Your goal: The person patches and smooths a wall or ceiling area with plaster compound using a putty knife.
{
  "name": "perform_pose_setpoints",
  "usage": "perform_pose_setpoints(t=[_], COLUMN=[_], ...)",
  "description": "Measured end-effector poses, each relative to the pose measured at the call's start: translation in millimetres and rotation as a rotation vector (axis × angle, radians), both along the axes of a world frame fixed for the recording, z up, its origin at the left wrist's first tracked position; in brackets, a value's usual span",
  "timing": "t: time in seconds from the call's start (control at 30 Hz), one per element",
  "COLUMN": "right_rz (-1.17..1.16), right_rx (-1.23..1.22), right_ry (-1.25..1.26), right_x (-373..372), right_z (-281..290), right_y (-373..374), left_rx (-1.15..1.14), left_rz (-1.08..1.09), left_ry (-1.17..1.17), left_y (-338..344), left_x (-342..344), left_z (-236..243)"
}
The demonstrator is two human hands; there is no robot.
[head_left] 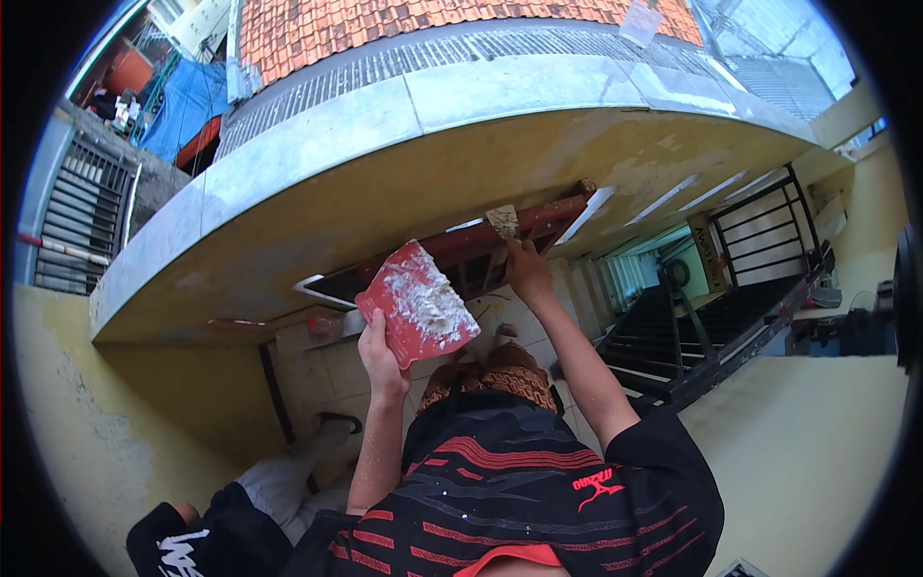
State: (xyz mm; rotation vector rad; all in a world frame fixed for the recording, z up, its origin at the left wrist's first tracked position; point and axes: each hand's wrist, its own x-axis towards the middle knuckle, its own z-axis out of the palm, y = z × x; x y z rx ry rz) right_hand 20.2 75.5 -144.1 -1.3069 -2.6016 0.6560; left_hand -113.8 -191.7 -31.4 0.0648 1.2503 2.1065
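My left hand (378,354) grips the lower left edge of a red plastic tray (404,337), thumb on top. White putty (430,300) is heaped and smeared across the tray, which tilts in front of my body. In my right hand (527,271) is a putty knife (502,221), its blade pointing up toward the wall and coated with pale putty. The knife is to the right of the tray and apart from it. Ahead of both hands is the yellowish wall (385,216); whether the blade touches it I cannot tell.
A pale ledge (519,85) caps the wall, with a tiled roof (433,37) beyond. Below the hands is a reddish-brown frame (562,213). Black metal railing (707,337) stands at right. Another person in a dark shirt (226,539) is at lower left.
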Motion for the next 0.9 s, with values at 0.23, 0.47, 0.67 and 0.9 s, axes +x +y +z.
perform_pose_setpoints(t=[0.23, 0.47, 0.67, 0.9], right_rz=[-0.001, 0.008, -0.031, -0.039], right_rx=[0.102, 0.118, 0.081, 0.065], right_ry=[0.119, 0.106, 0.067, 0.058], right_x=[17, 13, 18, 20], right_z=[-18, -21, -14, -7], right_y=[3, -6, -6, -11], left_rx=[-0.009, 0.099, 0.122, 0.057], left_rz=[-0.064, -0.123, -0.112, -0.016], left_ry=[0.017, -0.037, -0.102, -0.085], left_y=[58, 101, 88, 63], left_x=[-12, -61, -50, -38], left_z=[-89, -121, -94, -74])
